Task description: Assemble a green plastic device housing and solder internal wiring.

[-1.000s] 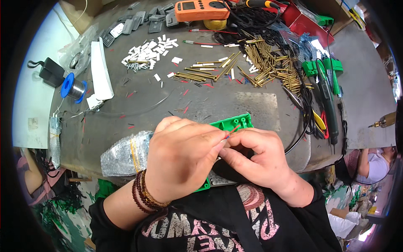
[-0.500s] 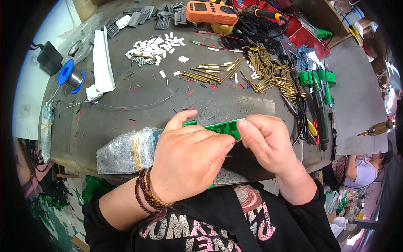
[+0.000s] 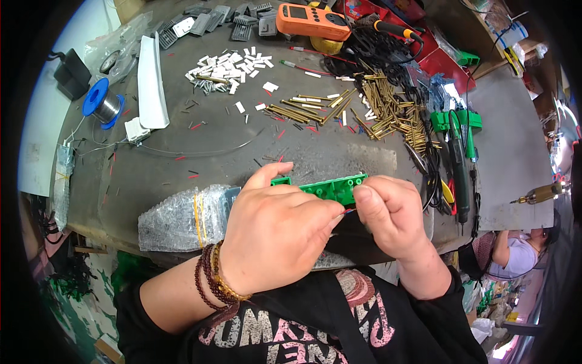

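Note:
My left hand (image 3: 282, 224) lies over a green plastic housing (image 3: 339, 190), its fingers closed round it; most of the housing is hidden beneath the hand. The open face shows ribs and small round posts. Thin red and blue wires (image 3: 348, 212) stick out at my left fingertips and reach toward my right hand (image 3: 393, 215). That hand is closed, thumb against the curled forefinger, at the housing's right end. Whatever it pinches is hidden. Beside my left hand, a bubble-wrapped bundle (image 3: 173, 218) with yellow bands lies at the table's near edge.
Brass-coloured rods (image 3: 388, 106) and white pieces (image 3: 227, 67) lie in piles. At the back are an orange meter (image 3: 312, 21) and grey plastic parts (image 3: 209, 21). A solder spool (image 3: 104, 104) stands left. A dark-green electric screwdriver (image 3: 458, 176) lies right; another person (image 3: 515, 255) sits beyond.
The right hand has shifted slightly right, away from the left fingertips. More of the housing's inside shows, and its right end is tilted differently. The whole view has shifted a little.

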### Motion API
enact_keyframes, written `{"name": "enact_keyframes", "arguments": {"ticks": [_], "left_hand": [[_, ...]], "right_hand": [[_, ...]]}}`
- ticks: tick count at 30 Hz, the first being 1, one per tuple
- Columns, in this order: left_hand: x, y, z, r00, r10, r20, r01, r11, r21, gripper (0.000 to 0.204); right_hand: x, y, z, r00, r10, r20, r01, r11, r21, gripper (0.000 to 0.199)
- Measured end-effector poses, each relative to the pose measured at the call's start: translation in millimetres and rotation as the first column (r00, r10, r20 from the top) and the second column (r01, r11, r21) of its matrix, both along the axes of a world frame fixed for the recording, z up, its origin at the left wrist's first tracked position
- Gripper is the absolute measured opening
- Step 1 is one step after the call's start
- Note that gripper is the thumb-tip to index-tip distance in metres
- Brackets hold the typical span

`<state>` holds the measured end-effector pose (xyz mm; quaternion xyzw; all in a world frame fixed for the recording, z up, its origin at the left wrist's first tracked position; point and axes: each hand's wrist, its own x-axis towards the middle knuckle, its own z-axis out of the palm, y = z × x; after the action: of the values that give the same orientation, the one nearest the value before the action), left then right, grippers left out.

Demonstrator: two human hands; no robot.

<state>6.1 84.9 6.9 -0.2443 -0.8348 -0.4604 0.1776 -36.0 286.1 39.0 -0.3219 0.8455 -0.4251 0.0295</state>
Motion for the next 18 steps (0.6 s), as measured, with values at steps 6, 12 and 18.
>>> {"name": "enact_keyframes", "arguments": {"ticks": [6,12,18], "left_hand": [[-1,-1,2,0.999,-0.024,0.039,0.025,1.0,-0.016,0.006],[-2,-3,4,0.999,-0.045,0.024,0.047,0.996,-0.072,0.007],[3,-3,0,1.0,-0.026,0.007,0.026,0.998,-0.058,0.008]], "right_hand": [[-15,43,29,0.901,0.23,0.368,-0.336,0.906,0.256,0.027],[-4,11,8,0.889,0.265,-0.373,-0.16,0.944,0.29,0.019],[-8,17,21,0.894,0.16,0.418,-0.23,0.965,0.123,0.012]]}}
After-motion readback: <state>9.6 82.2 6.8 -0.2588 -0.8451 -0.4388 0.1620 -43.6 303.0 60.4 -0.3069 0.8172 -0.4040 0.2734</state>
